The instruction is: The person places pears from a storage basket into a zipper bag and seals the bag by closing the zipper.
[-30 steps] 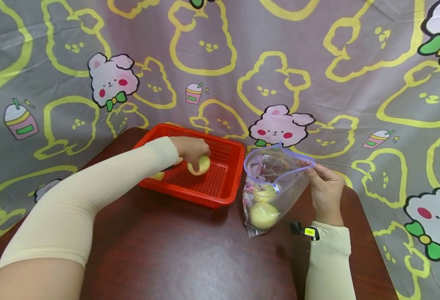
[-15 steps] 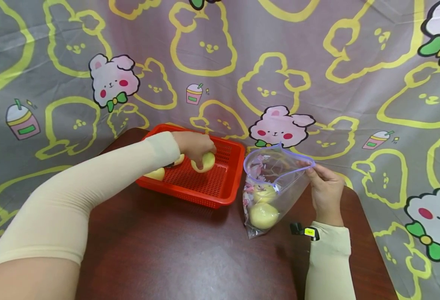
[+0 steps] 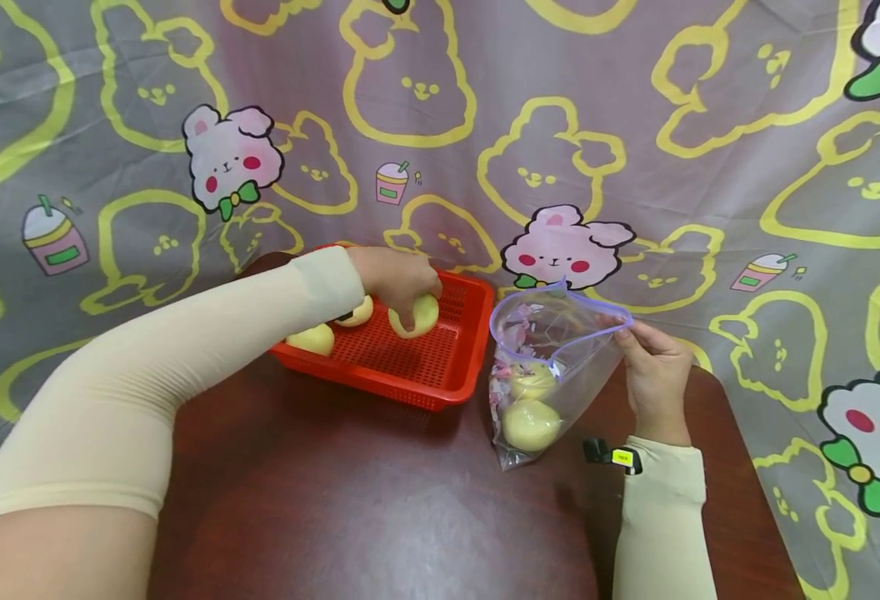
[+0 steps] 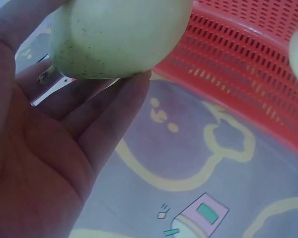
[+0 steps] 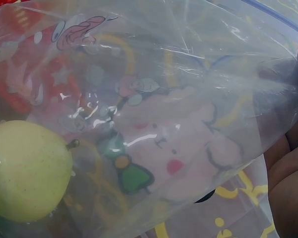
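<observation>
My left hand (image 3: 401,279) grips a pale yellow pear (image 3: 419,315) above the red basket; in the left wrist view the fingers and thumb curve around the speckled pear (image 4: 119,37). At the right, my right hand (image 3: 659,367) pinches the purple rim of a clear zip bag (image 3: 590,379), whose mouth gapes. Inside the bag, two pears (image 3: 532,425) sit one above the other. In the right wrist view a pear (image 5: 35,171) with a short stem shows through the plastic, and part of my right hand (image 5: 290,173) is at the edge.
The red perforated basket (image 3: 477,350) stands on the dark wooden table (image 3: 380,500), left of the bag. Two pears lie in its left part: a nearer pear (image 3: 312,339) and a farther pear (image 3: 357,312), partly behind the left wrist. A patterned curtain (image 3: 440,75) hangs behind the table.
My left hand has lifted the pear slightly up and to the right within the basket, uncovering the pears at the left. My right hand holds the bag in nearly the same place.
</observation>
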A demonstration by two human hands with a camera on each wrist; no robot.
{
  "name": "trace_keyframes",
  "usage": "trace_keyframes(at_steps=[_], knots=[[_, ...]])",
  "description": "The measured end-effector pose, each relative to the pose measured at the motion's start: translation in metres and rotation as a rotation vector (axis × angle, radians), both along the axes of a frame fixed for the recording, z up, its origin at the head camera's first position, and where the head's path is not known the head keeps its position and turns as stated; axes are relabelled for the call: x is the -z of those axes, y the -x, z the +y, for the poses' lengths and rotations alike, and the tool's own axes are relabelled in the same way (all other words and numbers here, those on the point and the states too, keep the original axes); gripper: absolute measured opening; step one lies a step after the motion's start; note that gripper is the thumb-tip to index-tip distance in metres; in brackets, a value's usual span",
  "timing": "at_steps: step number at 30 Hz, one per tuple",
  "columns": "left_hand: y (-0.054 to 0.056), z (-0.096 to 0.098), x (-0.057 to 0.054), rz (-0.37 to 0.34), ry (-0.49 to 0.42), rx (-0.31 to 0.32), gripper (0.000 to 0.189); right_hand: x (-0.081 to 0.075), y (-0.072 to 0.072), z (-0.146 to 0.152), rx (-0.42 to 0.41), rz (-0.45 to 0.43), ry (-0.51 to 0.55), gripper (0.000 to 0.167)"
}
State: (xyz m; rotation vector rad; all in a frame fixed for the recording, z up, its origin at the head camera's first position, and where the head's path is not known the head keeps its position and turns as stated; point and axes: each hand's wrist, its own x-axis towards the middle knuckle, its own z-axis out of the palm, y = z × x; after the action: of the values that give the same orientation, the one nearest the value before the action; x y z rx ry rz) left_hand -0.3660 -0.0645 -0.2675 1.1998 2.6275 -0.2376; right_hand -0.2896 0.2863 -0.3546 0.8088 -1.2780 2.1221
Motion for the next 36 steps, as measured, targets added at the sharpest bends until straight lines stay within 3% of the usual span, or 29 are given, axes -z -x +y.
trace_keyframes(at_steps=[10,19,29,36], knots=[[-0.012,0.009,-0.015,0.003,-0.007,0.064,0.04,0.0,0.001,0.0,-0.018,-0.01,0.017,0.02],[-0.021,0.021,-0.028,0.065,0.04,0.049,0.05,0.001,0.004,0.001,-0.041,0.003,0.015,0.02],[-0.028,0.033,-0.039,0.094,0.047,0.089,0.042,0.002,0.005,0.004,-0.023,-0.004,-0.016,0.022],[-0.032,0.038,-0.051,0.123,0.049,0.085,0.049,0.0,0.004,0.004,-0.02,0.001,-0.023,0.022]])
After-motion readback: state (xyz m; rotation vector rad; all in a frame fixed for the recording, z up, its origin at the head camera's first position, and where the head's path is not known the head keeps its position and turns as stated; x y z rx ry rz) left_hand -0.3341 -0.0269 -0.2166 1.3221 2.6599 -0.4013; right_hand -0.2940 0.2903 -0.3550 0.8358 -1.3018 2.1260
